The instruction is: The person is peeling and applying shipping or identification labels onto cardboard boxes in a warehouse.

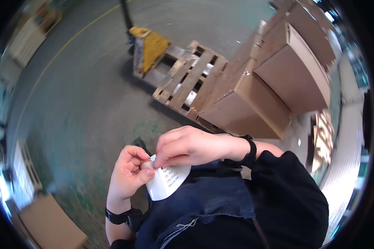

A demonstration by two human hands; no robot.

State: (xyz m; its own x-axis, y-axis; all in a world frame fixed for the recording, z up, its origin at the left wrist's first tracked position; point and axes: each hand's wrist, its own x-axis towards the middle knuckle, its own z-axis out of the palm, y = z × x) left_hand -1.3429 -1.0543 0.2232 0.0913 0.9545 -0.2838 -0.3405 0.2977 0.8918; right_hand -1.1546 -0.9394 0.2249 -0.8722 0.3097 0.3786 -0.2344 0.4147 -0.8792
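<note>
The left hand [130, 171] pinches the white label [169, 184] by its far edge; the right hand [183, 144], curled nearly closed, grips it just beside.

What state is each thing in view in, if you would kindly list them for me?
Left hand: grip closed on the label
Right hand: grip closed on the label
Label: bent, printed side showing
Wristbands: fastened, one on each wrist
Pallet jack: standing at the pallet's end
Pallet: partly bare, slats showing
Cardboard boxes: close together; whether sealed, cannot tell
</note>
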